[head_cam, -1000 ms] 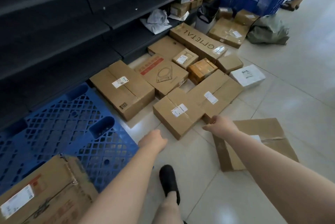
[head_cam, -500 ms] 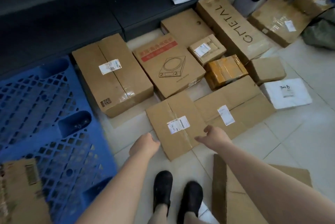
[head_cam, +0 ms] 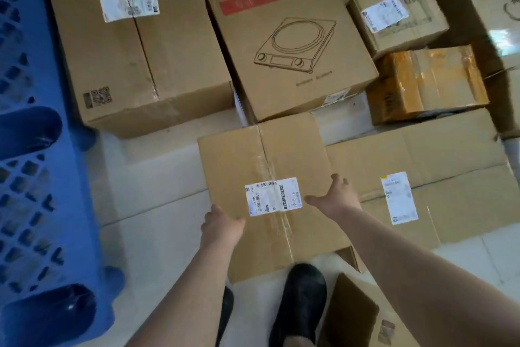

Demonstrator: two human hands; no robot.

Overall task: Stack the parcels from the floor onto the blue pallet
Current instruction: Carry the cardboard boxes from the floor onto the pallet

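A brown parcel (head_cam: pixel 267 155) with a white label lies on the pale floor just ahead of my feet. My left hand (head_cam: pixel 222 227) is at its left edge, fingers pointing down along the side. My right hand (head_cam: pixel 336 197) is at its right edge with the thumb spread over the top and the fingers reaching into the gap beside the neighbouring box. The blue pallet (head_cam: pixel 42 206) fills the left side of the view.
A large labelled box (head_cam: pixel 135 59) sits beside the pallet. Behind the parcel are a cooker box (head_cam: pixel 281 37), a small labelled box (head_cam: pixel 399 14) and an orange-taped box (head_cam: pixel 427 82). A wide flat box (head_cam: pixel 450 178) lies right. My black shoe (head_cam: pixel 301 299) and another box (head_cam: pixel 354 315) are near.
I have bent much closer to the floor. Both hands moved forward from in front of the parcel to its left and right edges.
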